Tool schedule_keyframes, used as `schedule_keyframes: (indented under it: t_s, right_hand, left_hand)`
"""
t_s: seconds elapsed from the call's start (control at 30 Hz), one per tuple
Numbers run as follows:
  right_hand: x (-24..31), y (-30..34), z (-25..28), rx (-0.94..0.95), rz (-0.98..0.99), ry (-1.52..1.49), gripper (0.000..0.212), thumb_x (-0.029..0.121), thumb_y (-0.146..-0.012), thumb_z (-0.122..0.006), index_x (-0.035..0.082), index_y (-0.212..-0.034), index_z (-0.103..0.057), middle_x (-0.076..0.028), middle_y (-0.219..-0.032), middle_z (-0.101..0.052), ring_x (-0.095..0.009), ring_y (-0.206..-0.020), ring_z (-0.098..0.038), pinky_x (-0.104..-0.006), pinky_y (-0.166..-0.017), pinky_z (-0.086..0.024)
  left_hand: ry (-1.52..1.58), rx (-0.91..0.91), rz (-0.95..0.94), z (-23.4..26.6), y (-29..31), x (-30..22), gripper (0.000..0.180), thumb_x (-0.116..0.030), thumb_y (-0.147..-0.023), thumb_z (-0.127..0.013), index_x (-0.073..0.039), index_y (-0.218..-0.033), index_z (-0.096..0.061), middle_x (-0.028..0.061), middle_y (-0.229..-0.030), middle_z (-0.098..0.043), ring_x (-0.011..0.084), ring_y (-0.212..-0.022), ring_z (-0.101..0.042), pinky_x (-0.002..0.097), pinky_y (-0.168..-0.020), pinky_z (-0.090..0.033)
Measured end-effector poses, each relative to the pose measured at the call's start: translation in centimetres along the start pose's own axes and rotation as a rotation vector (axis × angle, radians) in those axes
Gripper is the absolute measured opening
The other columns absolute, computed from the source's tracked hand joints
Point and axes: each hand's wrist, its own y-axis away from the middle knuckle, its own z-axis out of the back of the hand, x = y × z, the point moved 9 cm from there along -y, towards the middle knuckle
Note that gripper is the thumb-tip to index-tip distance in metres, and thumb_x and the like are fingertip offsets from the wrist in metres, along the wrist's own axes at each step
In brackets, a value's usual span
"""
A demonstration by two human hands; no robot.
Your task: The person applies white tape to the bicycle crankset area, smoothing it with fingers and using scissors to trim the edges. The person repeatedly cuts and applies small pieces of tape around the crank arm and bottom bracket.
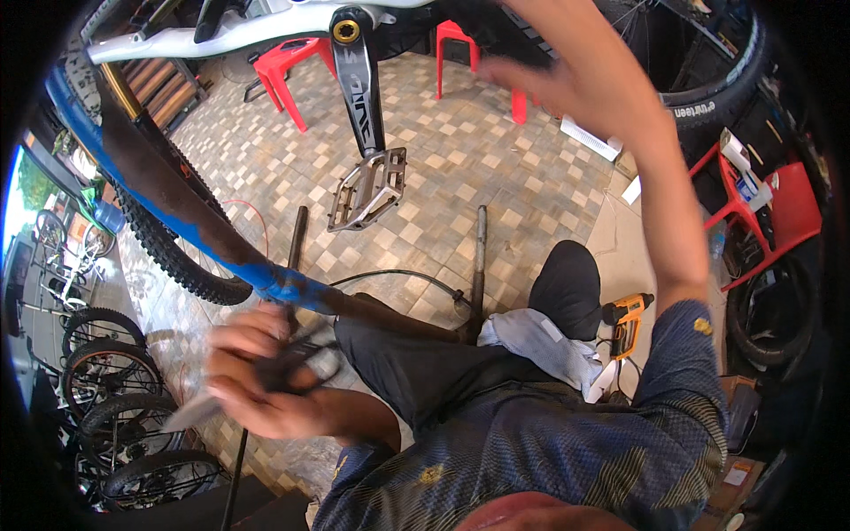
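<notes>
My left hand (252, 376), smeared by motion, is closed around a dark-handled tool (288, 361) with a pale, pointed blade-like end (189, 413). The tool's exact kind cannot be made out. Close above it runs a stained blue-and-brown bar (199, 230). My right arm reaches up past the right side, and my right hand (571, 84) is blurred at the top edge, its thumb pointing left and its other fingers cut off. Between the hands, a bike hangs with a white frame (212, 41), a black crank arm (359, 93) and a flat metal pedal (368, 188).
A knobby tire (168, 239) stands behind the bar. Red stools (288, 75) stand beyond the bike. A grey cloth (540, 343) lies by my knee, beside an orange-yellow heat gun (625, 323). Several bicycles (119, 385) line the left; a red chair (779, 212) is at right.
</notes>
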Motion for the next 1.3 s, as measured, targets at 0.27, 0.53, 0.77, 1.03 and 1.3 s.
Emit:
schedule_keyframes:
  t_s: [0.27,0.53,0.77,1.03,1.3]
  right_hand:
    - [5.3,22.8,-2.7,0.318,-0.82,-0.845,0.067,0.039,-0.082,-0.084,0.002,-0.135,-0.066,-0.014,-0.123,-0.065,-0.028,-0.112,-0.063,-0.0372,-0.095,-0.05]
    - [2.4,38.2,1.3,-0.202,-1.399,-0.81,0.035,0.027,-0.112,-0.047,-0.001,-0.113,-0.069,-0.013,-0.102,-0.075,-0.024,-0.095,-0.07,-0.0331,-0.088,-0.053]
    - [-2.1,44.4,15.6,-0.344,-1.517,-0.722,0.031,0.024,-0.099,-0.061,-0.002,-0.114,-0.066,-0.013,-0.083,-0.066,-0.029,-0.077,-0.067,-0.0364,-0.074,-0.054]
    - [5.8,49.9,7.7,0.38,-1.721,-0.473,0.019,0.022,-0.103,-0.067,0.01,-0.116,-0.073,0.009,-0.077,-0.051,-0.003,-0.068,-0.042,-0.0211,-0.064,-0.037]
    - [8.9,50.8,3.9,0.342,-1.843,-0.685,0.018,0.014,-0.098,-0.072,0.006,-0.113,-0.072,0.012,-0.073,-0.041,-0.001,-0.066,-0.035,-0.0206,-0.059,-0.032]
  left_hand:
    - [-0.22,0.754,0.842,-18.6,17.8,16.7,0.019,-0.013,-0.1,-0.059,0.006,-0.1,-0.061,0.0253,-0.084,-0.065,0.0435,-0.082,-0.067,0.0441,-0.073,-0.051]
    - [-0.12,1.189,0.54,-28.9,22.6,18.5,0.06,-0.023,-0.09,-0.076,0.007,-0.134,-0.048,0.0283,-0.133,-0.052,0.0469,-0.124,-0.05,0.0489,-0.108,-0.041]
    - [-0.23,0.888,1.075,-24.4,21.4,26.5,0.026,-0.027,-0.106,-0.062,-0.004,-0.104,-0.074,-0.0011,-0.066,-0.056,0.0076,-0.058,-0.05,0.0248,-0.054,-0.042]
    - [-0.256,1.445,0.658,-24.7,34.0,23.4,0.023,-0.023,-0.088,-0.079,-0.003,-0.097,-0.072,0.0086,-0.094,-0.069,0.028,-0.083,-0.068,0.0383,-0.072,-0.055]
    - [-0.169,1.505,0.49,-25.0,37.4,22.2,0.023,-0.013,-0.09,-0.073,-0.005,-0.111,-0.071,0.0111,-0.113,-0.07,0.0326,-0.108,-0.067,0.0431,-0.092,-0.054]
